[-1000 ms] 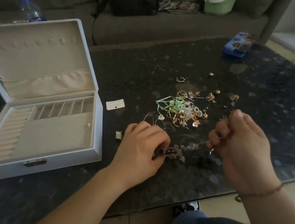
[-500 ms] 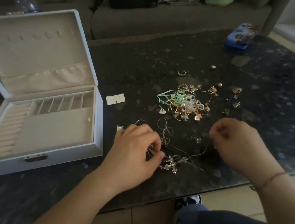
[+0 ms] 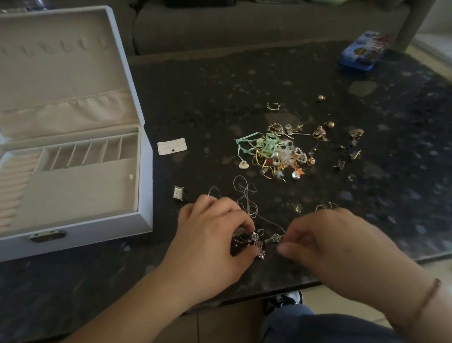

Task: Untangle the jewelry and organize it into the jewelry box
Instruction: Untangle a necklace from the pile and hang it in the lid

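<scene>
An open white jewelry box with beige lining stands at the left of the dark table. One small gold piece lies in its large compartment. A tangled heap of jewelry with green ribbon, pearls and gold hooks lies mid-table. Nearer me, a thin silver chain loops on the table and runs down to silver pendants. My left hand pinches the pendant cluster. My right hand pinches the pendant end right beside it. The two hands nearly touch.
Loose earrings and rings are scattered right of the heap. A white earring card and a small silver clasp lie by the box. A blue tin sits at the far table edge, a sofa behind.
My right hand moved left and down toward the left hand and took hold of the pendant end. The pendant cluster stayed near the table's front edge.
</scene>
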Tool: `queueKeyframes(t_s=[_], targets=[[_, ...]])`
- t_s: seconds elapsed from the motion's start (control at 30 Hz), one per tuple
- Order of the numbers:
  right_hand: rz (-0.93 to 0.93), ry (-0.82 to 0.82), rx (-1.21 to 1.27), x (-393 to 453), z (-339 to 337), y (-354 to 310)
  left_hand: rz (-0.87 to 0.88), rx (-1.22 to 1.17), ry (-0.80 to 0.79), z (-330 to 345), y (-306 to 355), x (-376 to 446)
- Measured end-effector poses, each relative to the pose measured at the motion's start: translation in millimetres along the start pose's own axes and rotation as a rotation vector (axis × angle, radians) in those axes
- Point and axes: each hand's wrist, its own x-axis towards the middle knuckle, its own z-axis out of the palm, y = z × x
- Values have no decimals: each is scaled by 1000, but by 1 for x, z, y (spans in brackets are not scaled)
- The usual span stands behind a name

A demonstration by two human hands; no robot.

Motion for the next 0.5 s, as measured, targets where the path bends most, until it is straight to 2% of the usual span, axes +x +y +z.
queueKeyframes(t_s=[0.13, 0.3, 0.5], targets=[[-18, 4, -32, 4, 5, 4, -14, -30, 5, 1, 0, 0], [-43, -72, -68, 5, 13, -6, -48, -65, -14, 2, -1, 0], [-62, 157, -12, 9, 15, -4, -14, -91, -5, 0, -1, -3]])
